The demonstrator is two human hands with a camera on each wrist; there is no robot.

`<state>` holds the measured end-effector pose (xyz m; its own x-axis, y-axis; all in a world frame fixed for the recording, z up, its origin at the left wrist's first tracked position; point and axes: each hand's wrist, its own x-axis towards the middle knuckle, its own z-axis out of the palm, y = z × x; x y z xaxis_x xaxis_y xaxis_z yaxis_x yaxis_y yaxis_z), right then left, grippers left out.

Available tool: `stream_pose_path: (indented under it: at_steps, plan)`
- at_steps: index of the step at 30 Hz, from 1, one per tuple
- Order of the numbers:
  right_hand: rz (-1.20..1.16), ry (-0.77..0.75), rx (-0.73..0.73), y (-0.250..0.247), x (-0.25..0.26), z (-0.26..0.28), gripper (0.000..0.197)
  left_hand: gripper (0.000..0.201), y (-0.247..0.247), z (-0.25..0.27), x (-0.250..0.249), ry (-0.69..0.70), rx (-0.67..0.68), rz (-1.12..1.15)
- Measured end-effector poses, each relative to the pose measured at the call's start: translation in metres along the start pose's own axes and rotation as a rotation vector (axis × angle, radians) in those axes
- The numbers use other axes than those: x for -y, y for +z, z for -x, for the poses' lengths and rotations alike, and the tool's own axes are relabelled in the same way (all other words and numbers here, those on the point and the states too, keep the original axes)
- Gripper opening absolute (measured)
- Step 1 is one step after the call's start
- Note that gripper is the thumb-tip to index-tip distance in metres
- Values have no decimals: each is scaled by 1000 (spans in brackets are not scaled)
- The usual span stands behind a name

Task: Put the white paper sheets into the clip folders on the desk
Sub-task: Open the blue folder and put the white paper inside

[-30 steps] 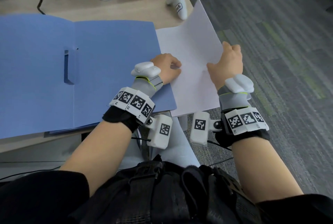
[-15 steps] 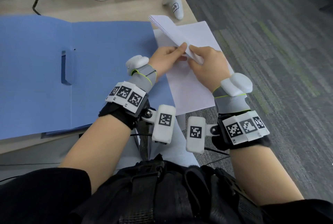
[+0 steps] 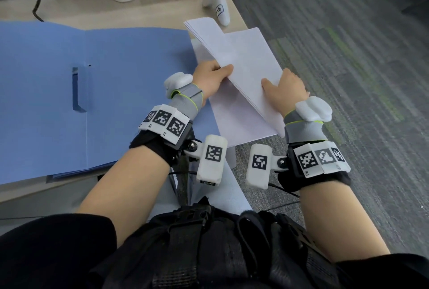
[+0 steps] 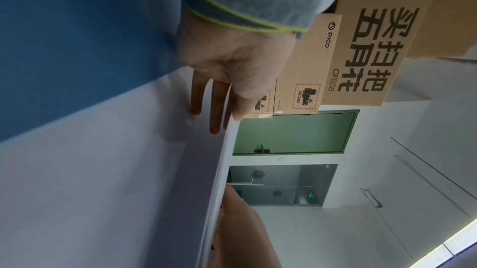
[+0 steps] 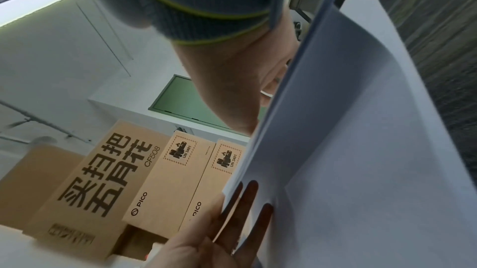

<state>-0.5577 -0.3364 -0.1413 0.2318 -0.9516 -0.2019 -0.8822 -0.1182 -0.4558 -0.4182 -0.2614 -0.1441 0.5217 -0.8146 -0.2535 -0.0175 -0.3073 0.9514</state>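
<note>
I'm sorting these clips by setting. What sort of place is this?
Probably an office or lab workroom: a light wooden desk with an open blue folder, grey carpet tiles, and stacked cardboard boxes.

An office workspace.
A desk (image 3: 97,13) is standing on grey carpet tiles (image 3: 348,56), with cardboard boxes (image 5: 144,174) sitting against white walls.

One open blue folder (image 3: 116,84), two paper stacks (image 3: 243,61), three cardboard boxes (image 5: 108,180), one controller (image 3: 218,7)
</note>
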Motion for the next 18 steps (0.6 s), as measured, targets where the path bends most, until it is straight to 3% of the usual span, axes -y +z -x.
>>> stream_pose_path:
  at_steps: [3, 11, 18]
  plan:
    - [-49, -38, 16, -1, -2, 1, 54, 17, 0, -2, 1, -5, 10, 6]
    - [-149, -136, -108, -12, 7, 15, 50, 18, 0, -3, 1, -20, 37, 14]
    - [-1, -306, 98, -20, 18, 38, 55, 20, 2, -8, 2, 10, 43, 26]
